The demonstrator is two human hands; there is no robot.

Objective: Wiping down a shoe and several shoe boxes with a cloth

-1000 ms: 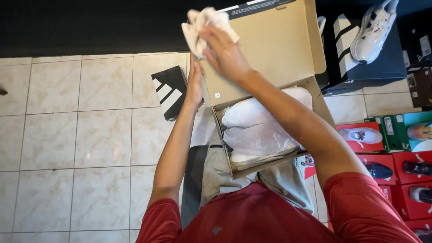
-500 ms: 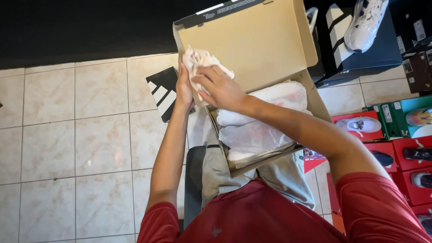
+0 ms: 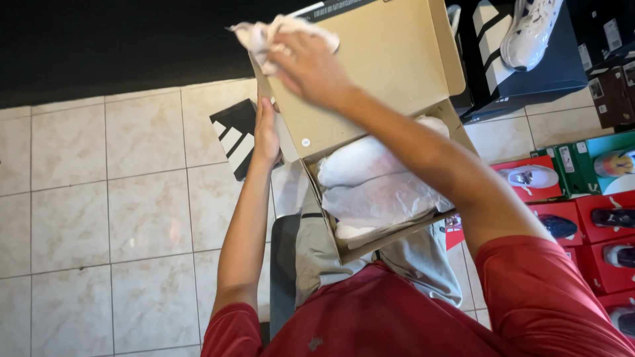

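An open cardboard shoe box (image 3: 390, 248) rests on my lap, its lid (image 3: 387, 73) flipped up away from me. White tissue paper (image 3: 377, 185) covers what lies inside the box. My right hand (image 3: 307, 66) is shut on a crumpled white cloth (image 3: 261, 36) and presses it against the upper left corner of the lid's inner face. My left hand (image 3: 266, 132) lies flat against the lid's left edge, steadying it.
A black box with white stripes (image 3: 235, 135) lies on the tiled floor (image 3: 132, 211) just left of the lid. A dark blue box with a white sneaker (image 3: 529, 33) stands at the upper right. Red and green shoe boxes (image 3: 582, 192) line the right side.
My right hand with the cloth dropped to the lid's lower left edge, then moved back up to the lid's upper left corner. My left hand stays at the lid's edge.
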